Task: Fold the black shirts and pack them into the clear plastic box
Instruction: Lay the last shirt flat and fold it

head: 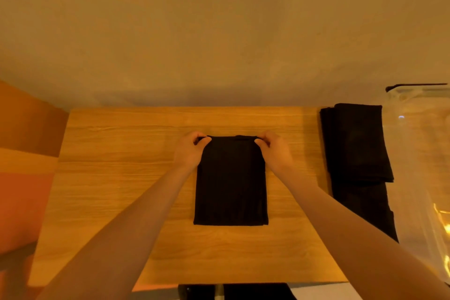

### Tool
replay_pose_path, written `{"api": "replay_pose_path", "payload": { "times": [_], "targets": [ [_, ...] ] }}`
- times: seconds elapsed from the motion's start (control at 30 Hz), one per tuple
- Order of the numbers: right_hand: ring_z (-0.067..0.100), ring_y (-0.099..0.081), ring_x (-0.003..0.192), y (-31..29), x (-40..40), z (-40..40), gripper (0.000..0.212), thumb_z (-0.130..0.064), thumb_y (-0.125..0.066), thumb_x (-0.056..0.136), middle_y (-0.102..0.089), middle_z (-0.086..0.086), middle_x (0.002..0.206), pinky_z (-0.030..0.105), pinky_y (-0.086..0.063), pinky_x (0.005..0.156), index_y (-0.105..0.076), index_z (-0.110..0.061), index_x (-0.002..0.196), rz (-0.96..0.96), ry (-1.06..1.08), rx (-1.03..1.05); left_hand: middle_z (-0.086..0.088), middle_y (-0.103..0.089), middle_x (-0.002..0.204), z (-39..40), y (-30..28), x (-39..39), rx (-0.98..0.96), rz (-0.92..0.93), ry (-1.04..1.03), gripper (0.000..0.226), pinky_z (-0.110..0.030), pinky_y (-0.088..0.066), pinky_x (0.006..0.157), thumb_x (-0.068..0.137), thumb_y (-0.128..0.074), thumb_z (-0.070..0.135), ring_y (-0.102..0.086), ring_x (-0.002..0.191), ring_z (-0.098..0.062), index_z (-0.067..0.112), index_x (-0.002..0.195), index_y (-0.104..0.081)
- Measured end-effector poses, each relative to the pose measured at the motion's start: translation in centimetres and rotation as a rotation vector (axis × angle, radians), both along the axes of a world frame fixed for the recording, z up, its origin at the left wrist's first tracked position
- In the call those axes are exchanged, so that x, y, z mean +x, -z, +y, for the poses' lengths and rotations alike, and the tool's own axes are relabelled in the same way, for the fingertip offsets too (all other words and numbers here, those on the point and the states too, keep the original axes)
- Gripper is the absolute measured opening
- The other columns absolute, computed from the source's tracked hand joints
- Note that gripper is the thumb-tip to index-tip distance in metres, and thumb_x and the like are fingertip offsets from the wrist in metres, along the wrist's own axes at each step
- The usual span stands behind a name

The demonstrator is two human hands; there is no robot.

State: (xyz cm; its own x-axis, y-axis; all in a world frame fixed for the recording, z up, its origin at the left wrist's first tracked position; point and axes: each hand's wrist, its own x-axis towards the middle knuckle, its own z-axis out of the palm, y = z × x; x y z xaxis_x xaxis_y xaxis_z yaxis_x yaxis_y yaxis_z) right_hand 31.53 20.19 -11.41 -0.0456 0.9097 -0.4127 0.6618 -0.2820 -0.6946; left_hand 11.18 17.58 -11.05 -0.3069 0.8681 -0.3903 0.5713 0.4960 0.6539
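Black shirt (pixel 230 182), folded narrow, is pinched at its far corners by both hands (pixel 188 151) (pixel 275 151), arms outstretched.

**Black on warm wood**

We see a plain black shirt (pixel 230 180), without print or pattern, on a table (pixel 121 178) of honey-orange wood with fine horizontal grain. We note a stack of shirts (pixel 356 143) at the right, equally black and plain. The plastic box (pixel 418 153) beside it is clear, catching yellow glints. The wall (pixel 219 31) behind is flat tan, and orange and reddish blocks of colour fill the left edge.
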Motion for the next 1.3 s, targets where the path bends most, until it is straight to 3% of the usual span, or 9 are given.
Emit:
{"api": "replay_pose_path", "payload": {
  "times": [0.13, 0.3, 0.43, 0.6, 0.8, 0.97, 1.07, 1.13, 1.3],
  "targets": [
    [0.011, -0.057, 0.075, -0.6, 0.0, -0.4, 0.027, -0.023, -0.052, 0.094, -0.061, 0.002, 0.097, 0.018, -0.045, 0.058, -0.054, -0.01, 0.118, -0.083, 0.092, 0.066, -0.004, -0.061, 0.107, -0.6, -0.1, 0.0, 0.146, 0.169, -0.021, 0.028, -0.02, -0.043, 0.072, 0.093, -0.054, 0.027, -0.058, 0.097, -0.017, 0.009, 0.115, -0.058],
    [0.029, -0.059, 0.109, 0.0, -0.9, -5.1, 0.033, -0.013, -0.053, 0.089, -0.062, 0.011, 0.119, 0.039, -0.049, 0.088, -0.058, -0.005, 0.121, -0.334, -0.434, 0.608, -0.007, -0.061, 0.12, -6.1, -0.1, 2.7, 0.405, 0.461, 0.667, 0.038, -0.038, -0.043, 0.097, 0.09, -0.039, 0.028, -0.057, 0.113, -0.023, 0.011, 0.117, -0.061],
    [0.022, -0.036, 0.135, 1.9, -0.6, -6.0, 0.06, -0.041, -0.026, 0.09, -0.04, 0.008, 0.146, 0.047, -0.033, 0.106, -0.041, -0.009, 0.138, -0.525, -0.62, 0.384, -0.008, -0.041, 0.145, -7.3, 2.4, 2.0, 0.127, 0.646, 0.714, 0.061, -0.043, -0.022, 0.112, 0.089, -0.026, 0.044, -0.035, 0.136, -0.025, 0.01, 0.138, -0.042],
    [0.009, 0.022, 0.136, 2.3, -0.2, -4.5, 0.066, -0.055, 0.006, 0.084, 0.021, -0.007, 0.147, 0.039, 0.015, 0.11, 0.016, -0.02, 0.14, -0.597, -0.688, 0.241, 0.002, 0.02, 0.148, -5.8, 3.6, 0.9, -0.01, 0.602, 0.657, 0.071, -0.042, 0.011, 0.112, 0.086, -0.001, 0.056, 0.022, 0.138, -0.019, 0.019, 0.145, 0.009],
    [0.019, -0.021, 0.139, 1.1, 0.5, -8.9, 0.065, -0.051, -0.024, 0.091, -0.028, 0.005, 0.15, 0.045, -0.013, 0.116, -0.028, -0.012, 0.143, -0.546, -0.74, 0.47, -0.01, -0.024, 0.152, -9.8, 2.1, 0.5, 0.25, 0.592, 0.819, 0.063, -0.044, -0.006, 0.115, 0.093, -0.027, 0.046, -0.008, 0.143, -0.022, 0.01, 0.144, -0.023],
    [0.017, -0.025, 0.138, 2.1, 3.8, -13.4, 0.064, -0.055, -0.025, 0.09, -0.041, 0.004, 0.145, 0.037, -0.006, 0.113, -0.03, -0.016, 0.141, -0.627, -0.946, 0.346, 0.001, -0.029, 0.148, -15.3, 3.0, -1.8, 0.187, 0.561, 1.035, 0.062, -0.036, -0.01, 0.114, 0.091, -0.029, 0.054, -0.003, 0.144, -0.017, 0.017, 0.14, -0.031],
    [0.015, -0.028, 0.136, 1.5, 4.9, -13.4, 0.057, -0.051, -0.012, 0.097, -0.046, 0.003, 0.141, 0.035, -0.005, 0.113, -0.036, -0.018, 0.137, -0.617, -0.865, 0.271, 0.006, -0.053, 0.134, -14.6, 2.3, -2.0, 0.21, 0.518, 0.969, 0.05, -0.026, -0.034, 0.105, 0.093, -0.027, 0.049, -0.036, 0.131, -0.008, 0.023, 0.126, -0.054],
    [0.016, -0.036, 0.132, 1.4, 4.9, -13.3, 0.053, -0.046, -0.019, 0.097, -0.051, 0.004, 0.137, 0.036, -0.005, 0.113, -0.045, -0.018, 0.133, -0.635, -0.846, 0.312, 0.006, -0.064, 0.12, -13.6, 1.5, -1.9, 0.274, 0.486, 0.906, 0.031, -0.025, -0.048, 0.09, 0.087, -0.05, 0.034, -0.056, 0.116, -0.01, 0.023, 0.111, -0.067],
    [0.019, -0.055, 0.119, 1.5, 4.6, -13.5, 0.046, -0.021, -0.076, 0.072, -0.06, 0.004, 0.126, 0.042, -0.022, 0.114, -0.064, -0.017, 0.116, -0.601, -0.817, 0.55, 0.005, -0.046, 0.141, -13.4, 0.0, -1.8, 0.205, 0.318, 0.784, 0.033, -0.022, -0.023, 0.108, 0.095, -0.048, 0.022, -0.037, 0.134, -0.009, 0.019, 0.127, -0.056]
  ]
}}
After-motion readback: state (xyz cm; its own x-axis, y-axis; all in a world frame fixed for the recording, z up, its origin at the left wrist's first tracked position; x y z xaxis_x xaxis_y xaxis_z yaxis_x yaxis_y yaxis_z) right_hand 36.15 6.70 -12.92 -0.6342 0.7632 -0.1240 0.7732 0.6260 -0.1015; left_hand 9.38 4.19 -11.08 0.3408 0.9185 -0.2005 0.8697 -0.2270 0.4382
